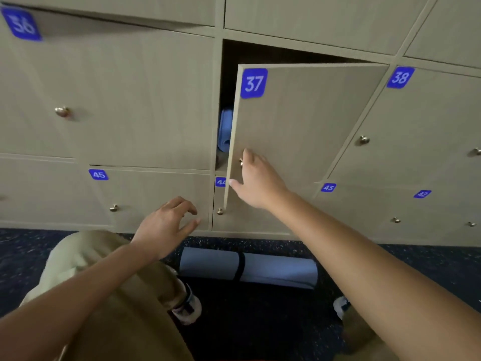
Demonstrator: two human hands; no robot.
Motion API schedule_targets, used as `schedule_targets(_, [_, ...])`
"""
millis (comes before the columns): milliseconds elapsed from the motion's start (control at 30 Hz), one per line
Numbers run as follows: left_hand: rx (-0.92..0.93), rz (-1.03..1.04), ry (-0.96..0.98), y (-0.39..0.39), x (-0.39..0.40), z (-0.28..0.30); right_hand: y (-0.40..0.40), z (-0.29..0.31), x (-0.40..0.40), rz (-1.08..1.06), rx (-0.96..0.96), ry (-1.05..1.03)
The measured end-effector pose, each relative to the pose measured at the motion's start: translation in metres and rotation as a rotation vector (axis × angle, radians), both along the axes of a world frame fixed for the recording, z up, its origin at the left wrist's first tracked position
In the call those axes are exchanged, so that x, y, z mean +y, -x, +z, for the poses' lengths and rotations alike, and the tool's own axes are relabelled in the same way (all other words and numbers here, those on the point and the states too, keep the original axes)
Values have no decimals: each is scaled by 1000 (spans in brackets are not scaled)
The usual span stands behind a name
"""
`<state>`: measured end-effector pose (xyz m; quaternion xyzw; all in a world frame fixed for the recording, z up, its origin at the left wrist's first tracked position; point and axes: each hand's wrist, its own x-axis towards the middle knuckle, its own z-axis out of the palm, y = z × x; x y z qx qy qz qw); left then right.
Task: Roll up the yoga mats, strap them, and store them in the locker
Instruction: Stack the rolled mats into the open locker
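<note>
Down at the feet, a rolled blue-grey yoga mat (248,268) lay across the dark speckled floor (416,261), a black strap (240,267) cinched round its middle, just short of the locker base. One bent knee in tan trousers (104,282) filled the lower left, a shoe (186,306) beside the mat's left end. Above that, the left hand (166,225) hovered in front of locker 45, fingers loosely curled, holding nothing. And there was the right hand (256,179), reaching up to the door of locker 37 (307,121), fingers spread and laid flat on its face near the lower free edge, partly covering the knob. The door stood ajar. Through the gap, a second rolled blue mat (225,130) stood upright inside the compartment. Doors 36, 38, 43 and 42 sat around it.
</note>
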<state>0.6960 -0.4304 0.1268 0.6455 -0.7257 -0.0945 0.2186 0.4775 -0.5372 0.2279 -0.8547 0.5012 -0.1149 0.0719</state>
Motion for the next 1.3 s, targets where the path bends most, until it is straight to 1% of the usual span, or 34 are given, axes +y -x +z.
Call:
schedule_targets(100, [-9, -13, -49, 0, -6, -9, -25, -5, -36, 0, -26, -39])
schedule_targets(200, [-21, -27, -92, 7, -19, -18, -34, -11, -61, 16, -68, -90])
schedule_targets(367, [-5, -54, -228, 23, -52, -43, -23, -26, -91, 76, -112, -111])
schedule_targets(467, [-10, -68, -300, 37, -74, -64, -2, -40, -98, 99, -176, -119])
schedule_targets(633, [-43, -111, -384, 71, -107, -104, 54, -69, -101, 90, -210, -164])
schedule_targets(767, [-60, -155, -451, 104, -133, -145, 114, -109, -101, 44, -216, -196])
schedule_targets(933, [-85, -215, -653, 152, -162, -201, 202, -180, -94, -96, -206, -319])
schedule_targets(1067, [-131, -235, -793, 192, -184, -246, 260, -233, -98, -190, -239, -417])
schedule_targets(1300, [-172, -297, -889, 253, -217, -311, 311, -292, -129, -303, -269, -487])
